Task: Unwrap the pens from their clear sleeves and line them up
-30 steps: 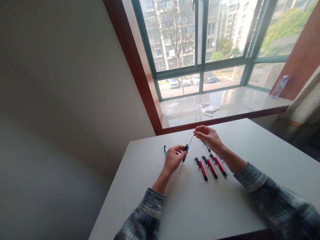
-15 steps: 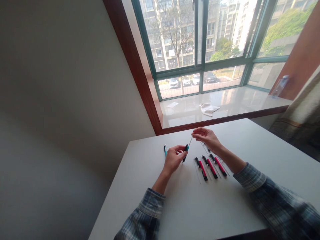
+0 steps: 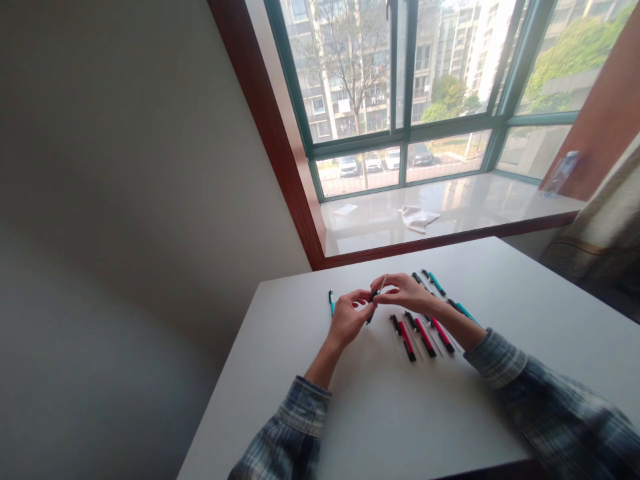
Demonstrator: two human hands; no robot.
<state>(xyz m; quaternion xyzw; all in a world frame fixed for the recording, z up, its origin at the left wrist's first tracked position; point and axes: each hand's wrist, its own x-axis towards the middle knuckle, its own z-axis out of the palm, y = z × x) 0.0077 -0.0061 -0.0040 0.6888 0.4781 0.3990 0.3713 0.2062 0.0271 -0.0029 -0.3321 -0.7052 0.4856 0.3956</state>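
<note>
Right hand (image 3: 400,291) has lowered, wrist (image 3: 433,307) partly hiding a red pen (image 3: 443,336).

Home-like room, bay window (image 3: 407,127), curtain (image 3: 590,233), apartment blocks (image 3: 453,43) outside

Red pens (image 3: 423,333) obstruct just nearward of the right hand (image 3: 403,291); the front tabletop (image 3: 400,420) leaves passage

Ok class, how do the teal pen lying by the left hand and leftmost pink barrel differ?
The teal pen is mainly teal, the leftmost pink barrel pink. The pen lies alone; the barrel has other pink barrels beside it. The left hand appears to overlap the pen, not the barrel. Both lie on the white table.
</note>
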